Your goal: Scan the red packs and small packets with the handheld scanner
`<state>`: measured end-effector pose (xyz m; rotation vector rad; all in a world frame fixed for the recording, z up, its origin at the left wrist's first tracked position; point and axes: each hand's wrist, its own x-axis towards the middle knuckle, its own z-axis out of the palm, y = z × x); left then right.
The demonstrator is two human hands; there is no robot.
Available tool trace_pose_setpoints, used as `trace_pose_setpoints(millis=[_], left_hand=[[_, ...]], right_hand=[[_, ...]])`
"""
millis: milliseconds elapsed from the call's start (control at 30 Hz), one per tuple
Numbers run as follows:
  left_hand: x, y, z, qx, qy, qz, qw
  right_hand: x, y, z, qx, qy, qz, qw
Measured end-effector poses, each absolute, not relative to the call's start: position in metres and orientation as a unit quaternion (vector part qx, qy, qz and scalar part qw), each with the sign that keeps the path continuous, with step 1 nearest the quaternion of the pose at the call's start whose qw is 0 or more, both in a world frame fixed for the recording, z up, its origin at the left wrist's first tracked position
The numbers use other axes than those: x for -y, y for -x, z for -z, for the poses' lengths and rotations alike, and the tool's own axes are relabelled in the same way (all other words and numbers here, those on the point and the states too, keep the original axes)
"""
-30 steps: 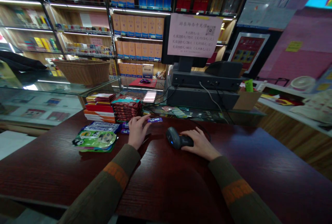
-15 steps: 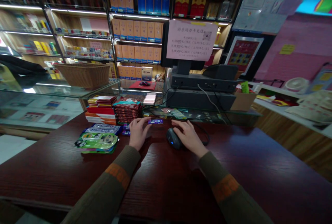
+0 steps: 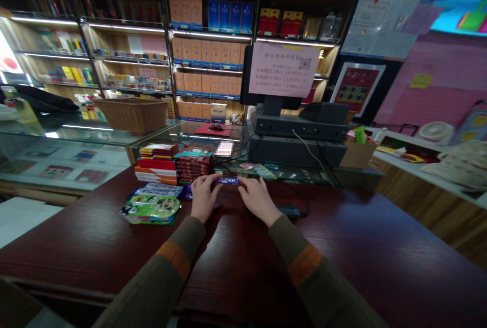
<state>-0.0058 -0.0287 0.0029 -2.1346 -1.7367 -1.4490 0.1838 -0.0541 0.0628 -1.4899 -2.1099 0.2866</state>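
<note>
A small purple candy stick pack (image 3: 229,181) with pale lettering is held level just above the dark wooden counter. My left hand (image 3: 205,195) pinches its left end between thumb and fingers. At the opposite end, the thumb and forefinger of my right hand (image 3: 259,197) close on it. A black handheld barcode scanner (image 3: 291,210) with a cable lies on the counter, partly hidden behind my right hand. Left of my left hand lie green panda-print packets (image 3: 152,207) and blue-purple packets (image 3: 162,189), with more purple packs partly covered by the hand.
Behind them stand a pile of red-brown packets (image 3: 195,163) and a stack of red and orange boxes (image 3: 157,163). A monitor bearing a paper sign (image 3: 280,70) rises beyond the counter (image 3: 342,252). A wicker basket (image 3: 133,115) sits on the glass case at left.
My right hand has left the scanner and moved left to the purple pack's right end. The scanner now lies farther right. My left hand keeps its pinch. The view has tilted slightly up.
</note>
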Motion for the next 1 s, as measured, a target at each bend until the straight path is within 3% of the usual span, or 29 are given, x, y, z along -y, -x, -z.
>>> trace_pose_setpoints(millis=[667,1000], left_hand=[[0.053,0.062,-0.027,0.674,0.685,0.272,0.033],[0.065,0.07,-0.028,0.694,0.698,0.144,0.1]], right_hand=[[0.059,-0.106,-0.026,0.748,0.507,-0.277,0.326],[0.056,-0.088,-0.016,0.763,0.519,-0.253,0.289]])
